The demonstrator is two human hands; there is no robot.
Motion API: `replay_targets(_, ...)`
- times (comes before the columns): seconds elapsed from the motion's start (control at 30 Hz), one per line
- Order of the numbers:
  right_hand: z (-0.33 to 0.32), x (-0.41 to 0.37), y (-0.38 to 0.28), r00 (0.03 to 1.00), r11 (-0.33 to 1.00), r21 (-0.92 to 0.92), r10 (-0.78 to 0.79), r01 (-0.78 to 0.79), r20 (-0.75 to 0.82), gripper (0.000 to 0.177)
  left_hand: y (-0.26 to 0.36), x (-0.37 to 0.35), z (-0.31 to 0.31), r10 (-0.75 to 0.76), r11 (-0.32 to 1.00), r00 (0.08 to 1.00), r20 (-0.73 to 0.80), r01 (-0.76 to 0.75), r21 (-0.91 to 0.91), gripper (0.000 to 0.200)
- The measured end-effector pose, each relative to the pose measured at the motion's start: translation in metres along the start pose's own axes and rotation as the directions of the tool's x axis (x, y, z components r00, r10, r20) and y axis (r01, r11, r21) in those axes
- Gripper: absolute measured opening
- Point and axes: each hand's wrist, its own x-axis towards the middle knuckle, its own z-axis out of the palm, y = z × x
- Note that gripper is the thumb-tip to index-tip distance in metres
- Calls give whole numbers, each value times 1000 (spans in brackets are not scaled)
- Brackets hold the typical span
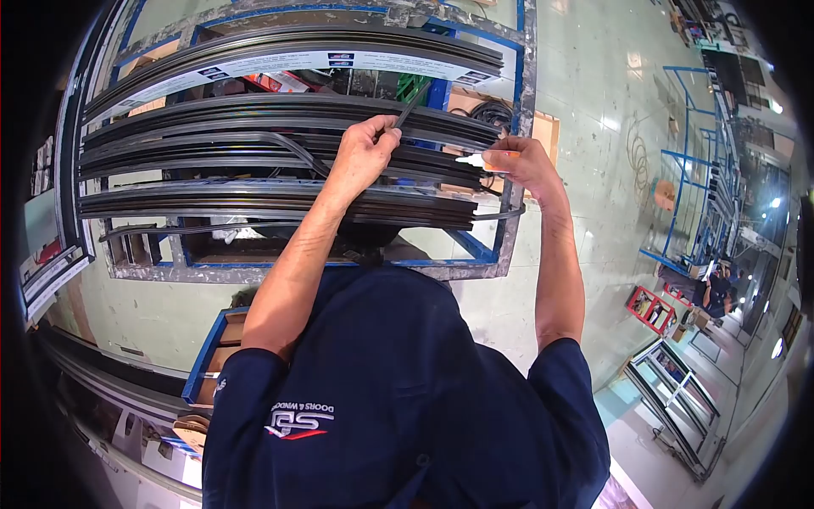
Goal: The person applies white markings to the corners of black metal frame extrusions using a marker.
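Observation:
Between the fingertips of my left hand (366, 153) is a dark rubber strip (413, 103), its end slanting up and to the right. My right hand (526, 166) is closed around a small orange and white bottle (500, 159). The bottle's white nozzle points left, over the ends of the dark profiles. Long dark metal profiles (212, 202) lie side by side across the frame beneath both hands. Another length of strip (292, 151) curves over them left of my left wrist.
The profiles rest on a worn metal work frame (523, 85) with blue bars. A coil of black strip (492, 114) lies at its right. A blue-edged tray (203, 360) stands lower left. Blue racks (678, 157) and a red crate (651, 309) are farther right.

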Motion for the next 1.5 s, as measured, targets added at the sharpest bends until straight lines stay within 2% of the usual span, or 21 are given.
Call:
replay_targets(0.27, -7, -3, 6, 999, 999, -27, 28, -28, -21, 37, 2, -1, -1, -18, 1000, 1000, 14, 18, -4, 33)
replay_targets(0.47, -13, -5, 18, 998, 1000, 16, -14, 15, -63, 34, 1, -1, 0, -6, 1000, 1000, 11, 6, -10, 33)
replay_targets(0.67, -19, -10, 18, 997, 997, 66, 41, -37, -63, 30, 3, -2, 0, -6, 1000, 1000, 20, 7, -19, 33)
replay_targets(0.77, -19, -7, 27, 998, 996, 93, 0, 6, -60, 37, 3, -2, 1, -11, 999, 1000, 11, 12, -31, 33)
replay_targets(1.07, -23, -8, 26, 997, 1000, 5, 15, -14, -74, 38, 4, -2, 1, -17, 1000, 1000, 19, 17, -23, 34)
replay_targets(1.5, -9, -2, 19, 998, 999, 18, -27, 28, -64, 37, 5, -3, 1, -13, 1000, 1000, 19, 14, -7, 32)
